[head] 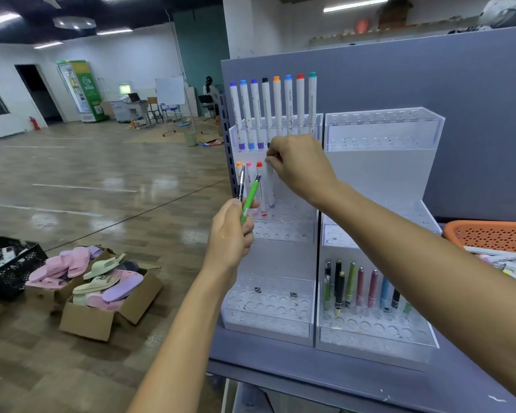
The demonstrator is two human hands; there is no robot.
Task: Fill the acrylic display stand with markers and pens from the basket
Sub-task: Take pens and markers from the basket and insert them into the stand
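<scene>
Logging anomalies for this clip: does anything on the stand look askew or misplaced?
The pens in the lower right tier lean at mixed angles, and two small dark bits lie loose on the lower left tier.

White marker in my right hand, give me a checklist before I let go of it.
1. Right hand pinches the white marker near its top: ok.
2. Marker stands upright beside the red-capped marker: ok.
3. Its lower end seated in a hole: cannot tell.
4. Empty holes on the middle tier for more: ok.
5. Left hand grips the green pen and black pen, ready for the next step: ok.
</scene>
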